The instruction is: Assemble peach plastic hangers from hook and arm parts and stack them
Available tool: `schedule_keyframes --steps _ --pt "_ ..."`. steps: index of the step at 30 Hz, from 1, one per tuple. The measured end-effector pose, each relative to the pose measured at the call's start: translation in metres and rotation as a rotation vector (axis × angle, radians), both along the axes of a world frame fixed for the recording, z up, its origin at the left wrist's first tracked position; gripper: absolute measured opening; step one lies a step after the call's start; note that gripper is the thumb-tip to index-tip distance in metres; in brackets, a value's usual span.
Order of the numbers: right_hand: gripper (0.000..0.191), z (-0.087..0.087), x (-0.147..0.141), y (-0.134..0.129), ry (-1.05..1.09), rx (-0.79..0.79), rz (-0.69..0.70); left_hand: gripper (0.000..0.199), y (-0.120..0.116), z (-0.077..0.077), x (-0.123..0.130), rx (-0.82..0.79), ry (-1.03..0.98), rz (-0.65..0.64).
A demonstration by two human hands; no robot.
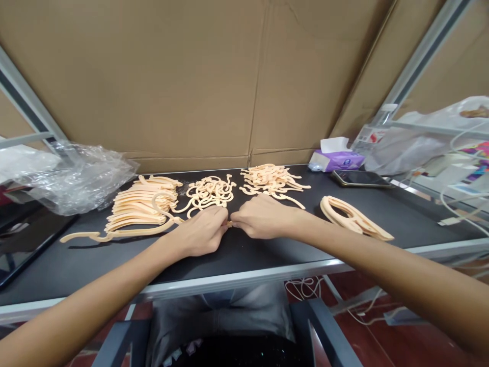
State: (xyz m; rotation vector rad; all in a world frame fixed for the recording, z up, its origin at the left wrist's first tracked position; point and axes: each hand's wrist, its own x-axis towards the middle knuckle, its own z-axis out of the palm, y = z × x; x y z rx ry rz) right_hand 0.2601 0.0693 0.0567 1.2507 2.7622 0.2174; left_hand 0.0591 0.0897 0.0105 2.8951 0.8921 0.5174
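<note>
My left hand (204,232) is closed on a pale peach plastic clothes hanger (141,232). One arm of this hanger stretches out to the left, and its hook rises beside my wrist. Close against it, my right hand (263,218) is also closed, its fingertips pinching a small peach end that shows between the hands. Most of that piece is covered by my fingers. Behind my left hand lies a tangle of loose hooks (212,192). Flat hanger arms (135,206) are stacked at the left, and another heap of slim hanger parts (271,178) lies beyond my right hand.
Folded hangers (351,219) lie on the black table (244,255) at the right. Farther back are a phone (361,178) and a purple tissue pack (338,159). Clear plastic wrapping (84,176) sits at the left by a dark flat device (30,239). Cardboard (191,76) walls the back.
</note>
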Motion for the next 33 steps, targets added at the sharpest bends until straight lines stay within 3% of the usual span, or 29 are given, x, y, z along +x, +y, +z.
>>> schedule_keyframes --steps 5,12,15,19,22,25,30,33 --pt "0.035 -0.020 0.010 0.001 0.101 0.117 0.075 0.014 0.000 0.001 0.001 0.005 -0.023 -0.004" --pt "0.038 -0.042 0.020 0.004 0.262 0.148 0.041 0.013 -0.001 -0.001 0.003 0.050 -0.100 0.010" --pt "0.038 -0.044 0.022 0.008 0.344 0.159 0.051 0.007 -0.004 0.004 0.003 0.163 -0.124 0.015" --pt "0.037 -0.045 0.028 0.014 0.526 0.207 0.045 0.009 -0.015 0.015 0.002 0.469 -0.183 -0.098" --pt "0.038 -0.043 0.035 0.019 0.697 0.253 0.006 0.013 -0.021 0.019 0.003 0.498 -0.258 -0.185" --pt "0.038 -0.038 0.042 0.022 0.850 0.297 -0.028 0.017 -0.019 0.017 0.005 0.269 -0.437 -0.135" --pt "0.037 -0.036 0.047 0.025 0.971 0.309 -0.061 0.028 0.000 0.019 0.005 -0.457 -0.950 0.148" --pt "0.035 -0.039 0.049 0.028 0.934 0.286 -0.067 0.035 0.010 0.025 0.003 -0.773 -1.215 0.117"
